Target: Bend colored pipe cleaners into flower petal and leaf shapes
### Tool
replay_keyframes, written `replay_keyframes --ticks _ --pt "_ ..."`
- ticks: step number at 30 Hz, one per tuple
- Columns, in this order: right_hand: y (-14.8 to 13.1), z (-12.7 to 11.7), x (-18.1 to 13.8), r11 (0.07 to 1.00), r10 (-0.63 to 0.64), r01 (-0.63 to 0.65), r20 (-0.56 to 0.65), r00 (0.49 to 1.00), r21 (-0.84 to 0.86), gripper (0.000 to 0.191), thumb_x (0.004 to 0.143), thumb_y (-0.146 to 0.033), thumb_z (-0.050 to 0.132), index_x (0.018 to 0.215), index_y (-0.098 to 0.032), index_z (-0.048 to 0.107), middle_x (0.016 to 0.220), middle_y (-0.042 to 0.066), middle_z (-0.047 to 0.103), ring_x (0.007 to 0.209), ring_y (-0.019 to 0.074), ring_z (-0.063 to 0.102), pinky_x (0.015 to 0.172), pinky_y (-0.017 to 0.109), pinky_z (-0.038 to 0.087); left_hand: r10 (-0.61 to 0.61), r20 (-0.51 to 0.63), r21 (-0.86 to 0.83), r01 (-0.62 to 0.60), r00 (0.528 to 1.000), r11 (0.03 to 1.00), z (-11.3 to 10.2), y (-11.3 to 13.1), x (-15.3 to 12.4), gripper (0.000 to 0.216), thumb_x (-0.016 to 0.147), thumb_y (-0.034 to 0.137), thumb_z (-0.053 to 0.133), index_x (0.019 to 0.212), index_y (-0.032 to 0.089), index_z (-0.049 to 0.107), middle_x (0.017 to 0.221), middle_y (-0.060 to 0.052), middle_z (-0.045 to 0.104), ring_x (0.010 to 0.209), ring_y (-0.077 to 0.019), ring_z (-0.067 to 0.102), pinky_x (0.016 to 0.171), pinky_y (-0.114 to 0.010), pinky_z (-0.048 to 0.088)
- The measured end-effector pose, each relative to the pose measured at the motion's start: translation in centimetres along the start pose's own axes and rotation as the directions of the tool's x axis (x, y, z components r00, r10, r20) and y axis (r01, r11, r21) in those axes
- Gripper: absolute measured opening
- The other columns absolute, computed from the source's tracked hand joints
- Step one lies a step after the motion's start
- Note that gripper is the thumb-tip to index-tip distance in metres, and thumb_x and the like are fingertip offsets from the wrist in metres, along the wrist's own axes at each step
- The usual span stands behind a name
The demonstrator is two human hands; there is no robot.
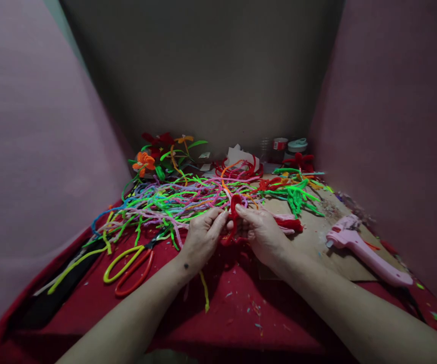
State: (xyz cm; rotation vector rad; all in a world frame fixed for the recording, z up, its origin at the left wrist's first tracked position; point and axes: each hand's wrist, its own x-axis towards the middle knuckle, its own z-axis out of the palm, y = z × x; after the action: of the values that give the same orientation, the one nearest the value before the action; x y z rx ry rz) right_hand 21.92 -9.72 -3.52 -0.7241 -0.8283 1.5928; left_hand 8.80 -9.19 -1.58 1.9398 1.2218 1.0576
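Observation:
A red pipe cleaner (235, 202), bent into a loop at its top, stands between my two hands over the front of the table. My left hand (205, 232) pinches it low on its left side with thumb and forefinger. From the right, my right hand (260, 232) grips the same pipe cleaner, its thumb against the loop. Behind the fingers its lower part is partly hidden. Just beyond my hands lies a broad heap of loose pipe cleaners (188, 194) in green, pink, purple and other colours. Red and pink pieces (290, 223) lie beside my right hand.
Scissors (127, 270) with yellow and red handles lie at the left. A pink glue gun (366, 253) rests on cardboard (317, 242) at the right. Pipe-cleaner flowers (144, 163) and a lidded jar (297, 146) stand at the back. Scraps dot the red cloth (241, 308).

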Motion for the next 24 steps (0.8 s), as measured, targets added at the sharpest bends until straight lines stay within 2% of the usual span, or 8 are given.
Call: replay_keyframes --ticks 6,12,19,24 --pt "0.32 0.24 0.20 0.999 -0.023 0.020 -0.087 0.996 -0.033 0.018 0.061 -0.028 0.070 0.057 -0.012 0.062 0.053 0.001 0.060 0.045 0.0088 0.052 0.047 0.022 0.037 0.053 0.015 0.014 -0.054 0.998 0.998 0.07 -0.13 -0.06 0.027 0.085 0.029 0.044 0.068 0.015 0.059 0.064 0.001 0.061 0.061 -0.0102 0.054 0.062 -0.020 0.042" --pt "0.61 -0.06 0.27 0.997 -0.017 0.010 -0.093 0.995 -0.073 0.021 0.062 -0.031 0.069 0.057 -0.012 0.063 0.053 0.002 0.061 0.044 0.0088 0.050 0.047 0.023 0.036 0.040 -0.019 -0.022 -0.040 0.999 0.999 0.06 -0.27 -0.25 0.025 0.084 0.029 0.046 0.067 0.015 0.058 0.063 0.001 0.061 0.061 -0.0103 0.055 0.062 -0.020 0.043" --pt "-0.07 -0.12 0.15 0.999 -0.020 0.019 -0.050 0.999 -0.029 0.018 0.060 -0.027 0.070 0.056 -0.013 0.061 0.052 0.001 0.060 0.050 0.0105 0.052 0.054 0.025 0.038 -0.051 0.015 -0.149 0.053 0.999 0.987 -0.07 -0.01 0.12 0.026 0.083 0.032 0.048 0.067 0.014 0.058 0.064 0.000 0.061 0.061 -0.0109 0.055 0.063 -0.021 0.044" --pt "-0.20 -0.05 0.17 0.997 -0.075 0.071 -0.098 0.992 -0.043 0.017 0.057 -0.022 0.071 0.050 -0.014 0.057 0.047 -0.004 0.052 0.045 0.0066 0.042 0.048 0.022 0.030 -0.125 0.035 -0.286 0.130 0.992 0.949 -0.09 0.12 0.26 0.020 0.078 0.034 0.056 0.074 0.014 0.060 0.066 0.001 0.060 0.061 -0.0095 0.053 0.060 -0.019 0.042"
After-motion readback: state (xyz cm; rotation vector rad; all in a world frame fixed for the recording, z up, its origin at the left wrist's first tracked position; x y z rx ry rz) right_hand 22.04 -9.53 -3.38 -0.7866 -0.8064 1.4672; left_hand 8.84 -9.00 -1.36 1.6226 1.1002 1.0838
